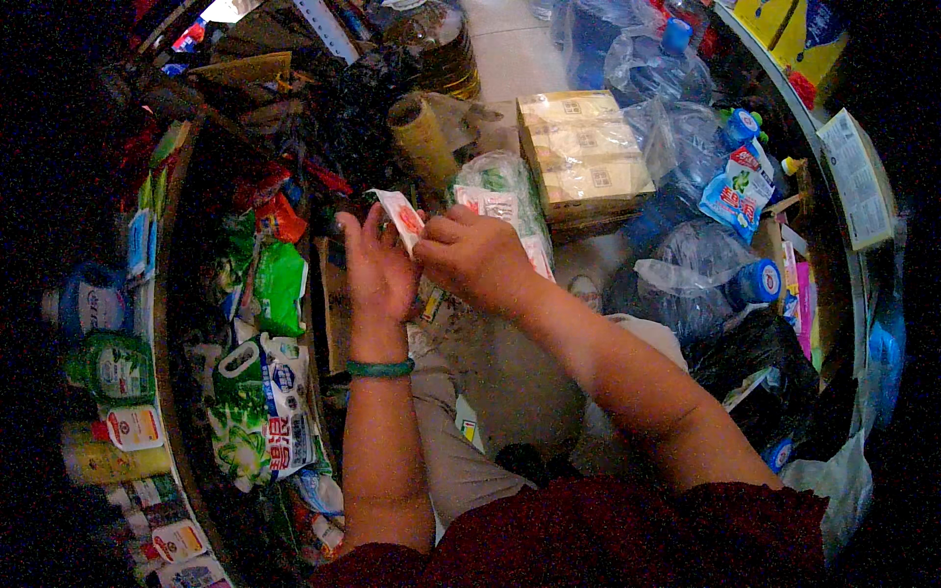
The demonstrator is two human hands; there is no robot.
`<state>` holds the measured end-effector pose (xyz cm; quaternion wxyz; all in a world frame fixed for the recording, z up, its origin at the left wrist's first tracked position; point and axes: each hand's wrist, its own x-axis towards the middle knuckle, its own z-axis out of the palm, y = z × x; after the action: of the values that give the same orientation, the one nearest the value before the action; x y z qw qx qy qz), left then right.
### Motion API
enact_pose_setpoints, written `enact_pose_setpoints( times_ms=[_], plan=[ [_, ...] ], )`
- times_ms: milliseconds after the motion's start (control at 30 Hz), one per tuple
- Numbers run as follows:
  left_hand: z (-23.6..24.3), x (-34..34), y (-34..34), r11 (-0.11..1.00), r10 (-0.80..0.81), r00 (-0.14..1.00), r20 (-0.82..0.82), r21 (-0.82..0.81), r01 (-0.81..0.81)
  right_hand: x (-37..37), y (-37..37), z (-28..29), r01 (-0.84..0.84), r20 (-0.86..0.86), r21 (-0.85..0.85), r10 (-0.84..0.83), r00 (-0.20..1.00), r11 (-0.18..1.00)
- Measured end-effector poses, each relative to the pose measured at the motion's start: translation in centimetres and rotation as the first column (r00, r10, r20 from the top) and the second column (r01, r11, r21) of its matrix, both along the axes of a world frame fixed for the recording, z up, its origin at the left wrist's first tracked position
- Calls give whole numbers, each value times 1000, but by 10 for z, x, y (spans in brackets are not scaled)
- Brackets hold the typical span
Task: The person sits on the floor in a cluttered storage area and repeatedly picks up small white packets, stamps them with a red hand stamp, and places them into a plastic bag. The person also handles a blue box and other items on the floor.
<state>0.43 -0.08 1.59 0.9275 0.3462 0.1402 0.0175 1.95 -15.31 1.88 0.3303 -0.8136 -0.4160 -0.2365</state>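
In front of me, my right hand (469, 253) has its fingers closed on the lower edge of a small flat white packet (400, 221) with red print. My left hand (380, 269), a green bangle (380, 368) on its wrist, is turned palm up beside it. Its thumb stands apart, and its other fingers are partly hidden behind the packet, which is close to or touching them. Just beyond my right hand lies a clear plastic bag (498, 169) with similar white and red packets (487, 203) at its near end.
A wrapped stack of tan boxes (586, 181) sits at the far right. Large clear water jugs (701, 269) with blue caps crowd the right side. Leftward, a low shelf holds green bags (282, 287) and detergent packs (260, 407). A cardboard roll (423, 132) stands farther back.
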Motion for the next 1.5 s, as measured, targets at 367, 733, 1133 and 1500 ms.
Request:
enact_pose_setpoints(
  times_ms=[367, 733, 1133, 1500],
  plan=[
    [-6, 2, 5, 987, -111, 989, 101, -105, 122, 19, -14, 3, 212, -375, 304, -87, 923, 929],
    [-18, 5, -7, 988, -152, 984, 93, 12, 152, 16, -1, -7, -219, -284, 80, 233, 930, 972],
    [-8, 3, -11, 990, -116, 993, 26, 87, 113, 33, -28, 4, 149, -149, 298, -108, 983, 943],
    [-6, -1, -21, 984, -176, 981, 82, 35, 174, 34, -21, -12, 142, -323, 132, -93, 942, 981]
  ],
)
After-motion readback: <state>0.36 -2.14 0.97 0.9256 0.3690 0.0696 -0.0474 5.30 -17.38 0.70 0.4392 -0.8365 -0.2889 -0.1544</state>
